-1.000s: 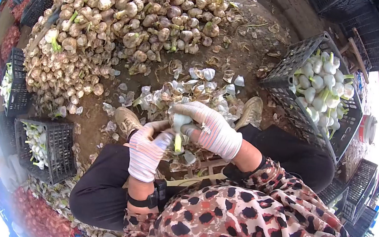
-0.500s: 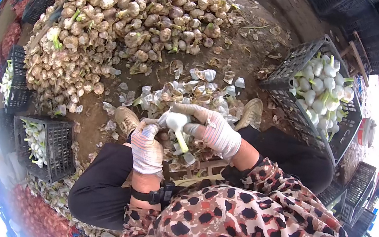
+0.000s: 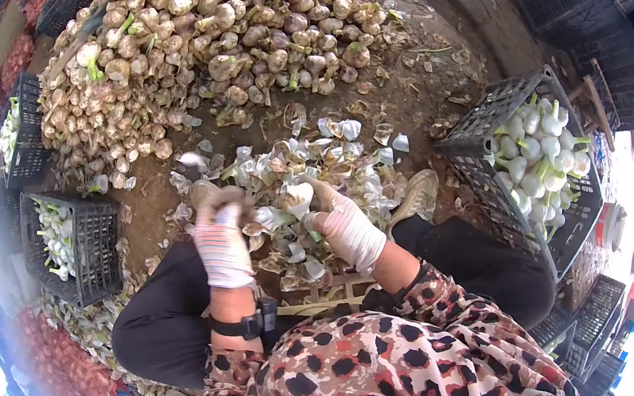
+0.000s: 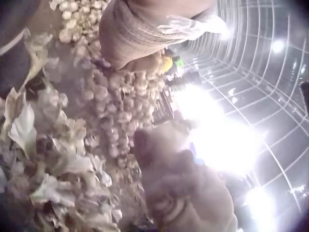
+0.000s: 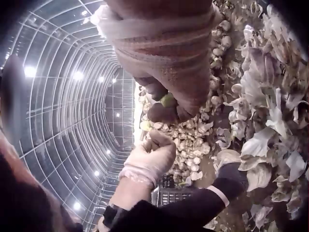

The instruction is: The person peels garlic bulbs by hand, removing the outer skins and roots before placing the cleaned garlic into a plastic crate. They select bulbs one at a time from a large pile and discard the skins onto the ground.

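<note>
My gloved right hand (image 3: 349,227) grips a white garlic bulb (image 3: 299,199) over the heap of skins, fingers over its far side and thumb below. In the right wrist view its green stem end (image 5: 168,100) pokes out beside the curled fingers. Apart from the bulb, to its left, is my gloved left hand (image 3: 224,240), fingers bent and blurred. I cannot tell whether it pinches anything. A pale blurred scrap (image 3: 191,160) shows beyond its fingertips. The right wrist view also has the left hand (image 5: 150,158), fingers drawn together. Below both hands lie loose garlic skins (image 3: 330,163).
A large pile of unpeeled garlic (image 3: 185,39) covers the ground ahead and left. At the right a tilted black crate (image 3: 481,112) holds peeled white bulbs (image 3: 541,154). Another crate (image 3: 98,247) with white bulbs stands at the left. Two shoes (image 3: 416,201) flank the skins.
Both hands were together at the bulb; the left hand has pulled away leftward. The right hand keeps the bulb, now turned differently. A pale scrap has appeared in front of the left hand.
</note>
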Available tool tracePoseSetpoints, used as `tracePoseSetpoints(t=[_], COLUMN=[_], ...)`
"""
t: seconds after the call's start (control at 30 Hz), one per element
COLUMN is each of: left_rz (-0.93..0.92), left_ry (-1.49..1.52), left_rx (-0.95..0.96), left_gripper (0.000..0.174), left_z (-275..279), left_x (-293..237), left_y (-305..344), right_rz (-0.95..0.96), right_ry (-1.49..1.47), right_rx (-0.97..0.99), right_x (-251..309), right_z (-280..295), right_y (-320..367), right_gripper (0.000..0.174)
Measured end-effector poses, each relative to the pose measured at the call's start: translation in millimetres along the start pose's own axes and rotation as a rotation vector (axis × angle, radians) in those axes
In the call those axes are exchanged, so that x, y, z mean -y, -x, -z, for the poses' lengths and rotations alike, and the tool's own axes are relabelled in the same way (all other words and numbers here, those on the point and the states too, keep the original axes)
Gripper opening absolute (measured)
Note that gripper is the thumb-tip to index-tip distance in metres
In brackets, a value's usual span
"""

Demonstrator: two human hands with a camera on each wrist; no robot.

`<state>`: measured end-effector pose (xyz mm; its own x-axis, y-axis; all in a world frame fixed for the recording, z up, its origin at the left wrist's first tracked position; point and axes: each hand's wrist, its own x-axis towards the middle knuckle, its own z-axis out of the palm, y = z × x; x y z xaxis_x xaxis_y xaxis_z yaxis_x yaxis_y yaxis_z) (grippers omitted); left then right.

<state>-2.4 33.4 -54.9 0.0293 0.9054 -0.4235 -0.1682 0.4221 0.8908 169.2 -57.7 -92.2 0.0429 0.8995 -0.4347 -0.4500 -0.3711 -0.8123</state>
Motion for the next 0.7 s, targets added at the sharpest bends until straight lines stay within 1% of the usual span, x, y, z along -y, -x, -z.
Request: tracePoseSetpoints(t=[0.03, 0.07, 0.1, 0.17, 0.2, 0.3, 0.4, 0.43, 0.5, 0.53, 0.57, 0.6, 0.63, 0.67, 0.7], left_rz=[0.049, -0.11, -0.196, -0.535, -0.516, -0.77, -0.877, -0.907, -0.861, -0.838, -0.557, -0.28, -0.004, -0.14, -0.059], left_ry=[-0.188, -0.43, -0.449, -0.713, -0.777, -0.939, -1.04, -1.076, -1.037, -1.017, -0.781, -0.542, -0.299, -0.338, -0.188], left_rx=[0.059, 0.159, 0.216, 0.316, 0.307, 0.261, 0.213, 0.195, 0.158, 0.139, 0.087, 0.038, -0.009, -0.013, -0.047], left_gripper=[0.016, 0.018, 0.022, 0.027, 0.031, 0.031, 0.026, 0.023, 0.018, 0.016, 0.015, 0.014, 0.014, 0.02, 0.021], left_z=[-7.2, -5.9, -14.1, -14.6, -20.3, -25.4, -32.1, -33.2, -28.9, -25.9, -22.7, -21.1, -20.9, -21.2, -22.9], left_x=[-5.3, 6.1, 4.1, 21.9, 20.8, 12.7, 6.0, 4.5, 10.2, 11.9, 11.4, 8.3, 5.7, 1.8, 1.3], left_y=[9.4, 8.4, 16.6, 12.7, 16.6, 22.5, 29.1, 29.9, 21.3, 17.1, 14.2, 11.8, 11.7, 13.8, 13.5], right_rz=[0.012, 0.122, 0.114, 0.101, 0.165, 0.24, 0.236, 0.179, 0.065, 0.091, 0.119, 0.149, 0.125, 0.102, 0.08], right_ry=[0.114, 0.149, 0.196, 0.293, 0.439, 0.588, 0.508, 0.438, 0.299, 0.247, 0.195, 0.142, 0.116, 0.09, 0.065], right_rx=[-0.037, -0.033, -0.071, -0.152, -0.18, -0.229, -0.263, -0.247, -0.214, -0.188, -0.163, -0.139, -0.121, -0.101, -0.08], right_x=[-1.7, -4.9, 1.0, 20.4, 21.0, 27.4, 21.0, 21.8, 23.7, 18.3, 9.0, 13.0, 16.9, 22.6, 33.9], right_z=[-0.6, -0.7, -6.0, -17.9, -19.4, -28.7, -33.4, -33.6, -34.6, -31.0, -23.8, -22.8, -22.8, -22.9, -25.5], right_y=[-1.3, -2.9, -0.2, 10.9, 13.6, 22.0, 22.5, 23.0, 24.6, 21.9, 15.5, 11.5, 12.9, 16.6, 20.1], right_gripper=[0.067, 0.068, 0.072, 0.078, 0.078, 0.077, 0.077, 0.076, 0.076, 0.075, 0.075, 0.074, 0.074, 0.073, 0.073])
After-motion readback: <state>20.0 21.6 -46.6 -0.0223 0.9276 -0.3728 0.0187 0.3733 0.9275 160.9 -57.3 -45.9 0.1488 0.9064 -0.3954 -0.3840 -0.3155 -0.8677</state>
